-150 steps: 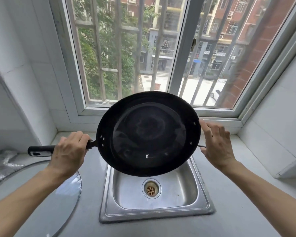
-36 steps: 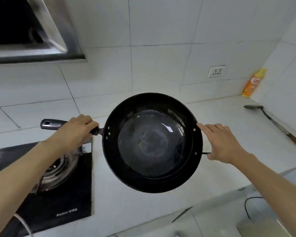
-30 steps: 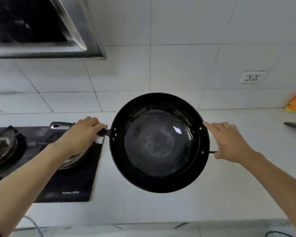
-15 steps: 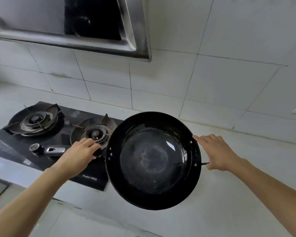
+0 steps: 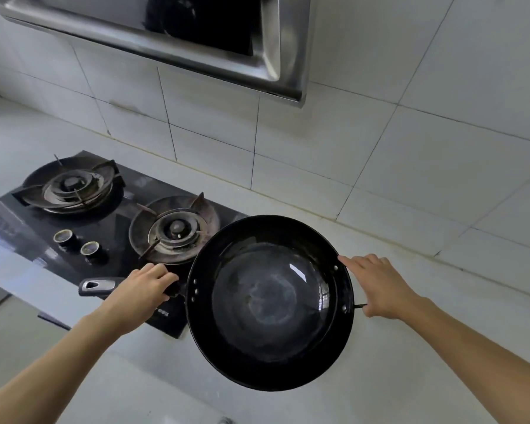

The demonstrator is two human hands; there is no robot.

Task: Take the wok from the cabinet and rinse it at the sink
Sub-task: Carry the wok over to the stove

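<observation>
A black round wok (image 5: 270, 301) hangs in the air over the white counter, just right of the gas stove, with its wet, shiny inside facing me. My left hand (image 5: 141, 293) is shut on its long dark handle, whose grey end sticks out to the left. My right hand (image 5: 377, 286) holds the small wire loop handle on the wok's right rim, fingers resting along the edge. The sink is out of view.
A black two-burner gas stove (image 5: 25, 234) lies at the left, its right burner (image 5: 173, 229) close to the wok's rim. A steel range hood (image 5: 276, 44) hangs above. White tiled wall behind, and white counter (image 5: 410, 246) stretches to the right.
The wok was held over the sink by the window; since then my view and the wok have swung left along the counter to the stove. Both hands keep their grip.
</observation>
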